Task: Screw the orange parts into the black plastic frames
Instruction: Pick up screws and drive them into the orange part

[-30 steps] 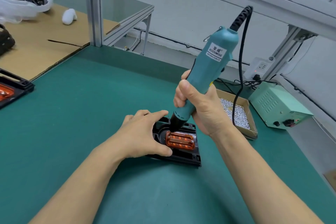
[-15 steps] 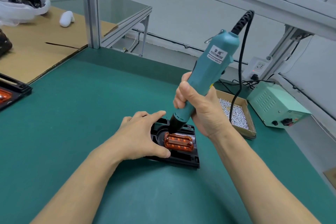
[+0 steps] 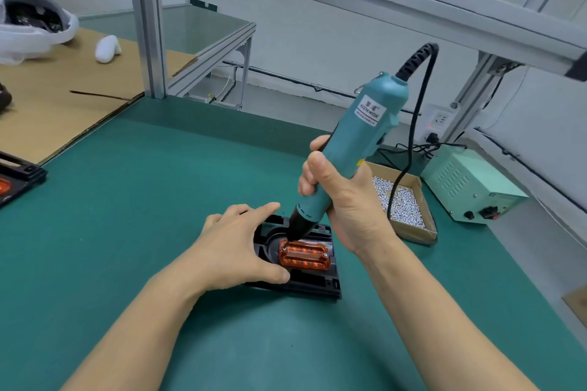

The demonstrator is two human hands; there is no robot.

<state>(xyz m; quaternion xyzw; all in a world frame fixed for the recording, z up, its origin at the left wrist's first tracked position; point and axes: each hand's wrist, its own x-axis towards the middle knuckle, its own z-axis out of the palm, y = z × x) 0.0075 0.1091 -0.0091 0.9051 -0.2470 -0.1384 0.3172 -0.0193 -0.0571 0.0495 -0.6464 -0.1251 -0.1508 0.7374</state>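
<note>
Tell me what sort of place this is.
Most likely a small-parts assembly workstation: a corded electric screwdriver gripped in the right hand, a box of screws, and an aluminium-profile bench frame over a green mat.

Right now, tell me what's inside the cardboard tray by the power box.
The cardboard tray holds a heap of small silver screws. The right hand and screwdriver cord cover part; the tray's bottom is hidden.

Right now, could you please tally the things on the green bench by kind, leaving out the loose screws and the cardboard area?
Black frames: 2, one under the left hand at, one at the left edge
Orange parts: 2
Electric screwdrivers: 1, in the right hand
Screw boxes: 1
Power supply boxes: 1
Total: 7
</note>
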